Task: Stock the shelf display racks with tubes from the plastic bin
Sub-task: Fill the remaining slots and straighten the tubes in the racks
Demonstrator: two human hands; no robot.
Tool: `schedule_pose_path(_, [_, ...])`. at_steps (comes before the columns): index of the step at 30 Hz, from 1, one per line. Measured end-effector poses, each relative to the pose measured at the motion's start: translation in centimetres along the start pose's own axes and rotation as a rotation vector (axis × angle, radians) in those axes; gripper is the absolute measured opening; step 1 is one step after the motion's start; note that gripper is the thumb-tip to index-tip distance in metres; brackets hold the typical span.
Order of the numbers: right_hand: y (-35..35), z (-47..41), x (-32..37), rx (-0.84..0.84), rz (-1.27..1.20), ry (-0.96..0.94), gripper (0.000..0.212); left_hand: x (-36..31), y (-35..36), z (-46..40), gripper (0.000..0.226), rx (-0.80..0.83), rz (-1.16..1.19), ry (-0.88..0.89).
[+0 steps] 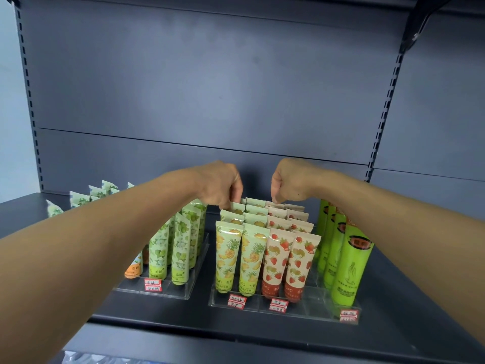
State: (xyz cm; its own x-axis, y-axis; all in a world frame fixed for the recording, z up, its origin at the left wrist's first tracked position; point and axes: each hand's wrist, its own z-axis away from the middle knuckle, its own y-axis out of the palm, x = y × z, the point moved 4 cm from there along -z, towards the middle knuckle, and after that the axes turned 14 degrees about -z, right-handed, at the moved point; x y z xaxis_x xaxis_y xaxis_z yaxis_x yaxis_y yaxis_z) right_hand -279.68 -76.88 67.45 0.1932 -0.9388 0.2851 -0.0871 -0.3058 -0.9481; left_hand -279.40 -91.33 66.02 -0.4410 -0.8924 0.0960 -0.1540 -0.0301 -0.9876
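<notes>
Two clear display racks stand on the dark shelf. The right rack holds rows of pineapple tubes, strawberry tubes and tall green tubes. The left rack holds green floral tubes and an orange tube. My left hand reaches over the back of the pineapple rows and pinches the top of a rear pineapple tube. My right hand hovers with curled fingers over the rear strawberry tubes, fingertips at their tops; whether it holds one is hidden.
More floral tubes stand further back left on the shelf. Red-and-white price labels sit on the rack fronts. A crinkled clear plastic thing shows at the bottom edge below the shelf. A shelf bracket juts out top right.
</notes>
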Motion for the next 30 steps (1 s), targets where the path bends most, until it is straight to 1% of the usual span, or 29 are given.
schedule_pose_path(5, [0.3, 0.0, 0.4, 0.022, 0.098, 0.019, 0.024, 0.1, 0.0, 0.1, 0.023, -0.002, 0.022, 0.005])
schedule_pose_path(10, [1.1, -0.2, 0.5, 0.045, 0.159, 0.032, 0.022, 0.3, -0.1, 0.2, 0.023, -0.004, 0.033, 0.010])
schedule_pose_path(19, [1.3, -0.5, 0.1, 0.033, 0.118, 0.036, 0.018, 0.4, -0.3, 0.3, 0.024, 0.018, 0.046, 0.011])
schedule_pose_path(26, [1.3, -0.7, -0.2, 0.038, 0.089, 0.061, 0.021, 0.4, -0.6, 0.5, 0.026, 0.029, 0.040, 0.006])
schedule_pose_path(30, [0.9, -0.5, -0.3, 0.048, 0.072, 0.067, 0.027, 0.4, -0.7, 0.6, 0.028, 0.031, 0.056, -0.003])
